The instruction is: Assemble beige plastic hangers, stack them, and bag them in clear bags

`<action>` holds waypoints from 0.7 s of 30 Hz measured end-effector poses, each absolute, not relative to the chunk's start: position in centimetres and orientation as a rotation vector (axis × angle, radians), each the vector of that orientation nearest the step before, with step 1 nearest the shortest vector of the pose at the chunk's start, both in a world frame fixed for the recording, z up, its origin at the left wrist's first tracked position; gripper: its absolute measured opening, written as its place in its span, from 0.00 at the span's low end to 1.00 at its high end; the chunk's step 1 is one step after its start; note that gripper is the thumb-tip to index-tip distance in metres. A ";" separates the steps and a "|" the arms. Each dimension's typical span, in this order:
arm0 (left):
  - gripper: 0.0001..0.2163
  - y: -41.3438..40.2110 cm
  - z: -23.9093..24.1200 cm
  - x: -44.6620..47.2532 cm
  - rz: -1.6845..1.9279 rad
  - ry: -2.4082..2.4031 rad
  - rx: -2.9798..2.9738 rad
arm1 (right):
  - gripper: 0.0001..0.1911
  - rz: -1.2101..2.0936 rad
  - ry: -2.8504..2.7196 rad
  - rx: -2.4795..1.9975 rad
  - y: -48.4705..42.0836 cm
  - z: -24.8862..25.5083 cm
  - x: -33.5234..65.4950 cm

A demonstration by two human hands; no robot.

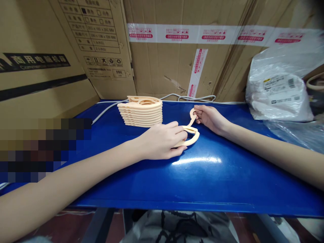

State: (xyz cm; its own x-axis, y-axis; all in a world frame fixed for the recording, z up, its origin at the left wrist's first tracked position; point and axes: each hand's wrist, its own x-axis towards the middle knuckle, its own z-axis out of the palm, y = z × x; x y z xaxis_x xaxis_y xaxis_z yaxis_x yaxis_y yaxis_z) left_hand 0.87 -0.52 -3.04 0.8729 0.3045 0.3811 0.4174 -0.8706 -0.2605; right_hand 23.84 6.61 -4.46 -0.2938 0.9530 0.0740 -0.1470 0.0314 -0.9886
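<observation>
A peach plastic folding hanger (191, 133) lies on the blue table (202, 175). My left hand (162, 140) is closed over its body, pressing it down. My right hand (209, 117) pinches the hanger's hook end (192, 113), which sticks up and back. Just behind my left hand stands a neat stack of several identical folded hangers (141, 111).
Cardboard boxes (177, 57) wall off the back and left of the table. A white plastic bag (278, 87) with labels sits at the right, clear plastic beside it. A white cable (187, 98) runs along the back edge. A blurred patch covers part of the left.
</observation>
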 end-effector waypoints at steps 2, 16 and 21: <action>0.11 -0.6 -3.1 1.0 -0.424 -0.542 -2.729 | 0.11 1.434 -1.354 -0.899 6.6 -4.5 23.8; 0.08 -0.9 -2.8 1.3 -0.325 -0.526 -2.836 | 0.19 1.288 -1.429 -0.960 6.1 -4.4 23.2; 0.07 -0.8 -2.7 1.2 -0.277 -0.522 -2.888 | 0.15 1.248 -1.578 -0.952 5.5 -4.6 23.0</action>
State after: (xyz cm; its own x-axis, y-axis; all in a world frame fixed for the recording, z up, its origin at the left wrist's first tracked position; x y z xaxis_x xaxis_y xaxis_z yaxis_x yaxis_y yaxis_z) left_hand 1.23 -0.79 -2.66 0.9204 0.3254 0.2166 0.3616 -0.9193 -0.1554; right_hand 22.99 5.55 -4.61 -0.3144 0.9328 0.1760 0.0433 0.1993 -0.9790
